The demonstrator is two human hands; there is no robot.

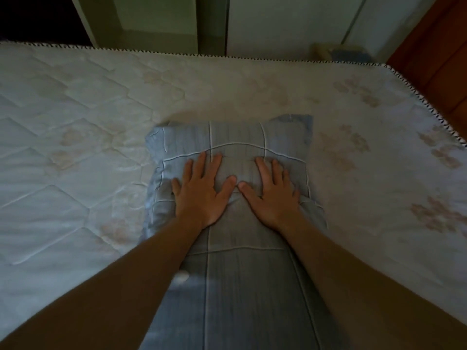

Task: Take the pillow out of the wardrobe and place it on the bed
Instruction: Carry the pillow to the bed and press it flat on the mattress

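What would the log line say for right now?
pillow: on bed | left hand: flat on pillow | right hand: flat on pillow

Dim, bluish indoor light.
My forearms sit in shadow; the mattress edge bows with distortion, background soft.

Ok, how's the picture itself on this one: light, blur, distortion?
Head view: dim, bluish light with no glare, and the forearms are nearly in shadow. Head view: the wide lens bows the far edge of the bed. Head view: the left hand, right hand and pillow are fairly sharp, but the small things beyond the bed are a blur.
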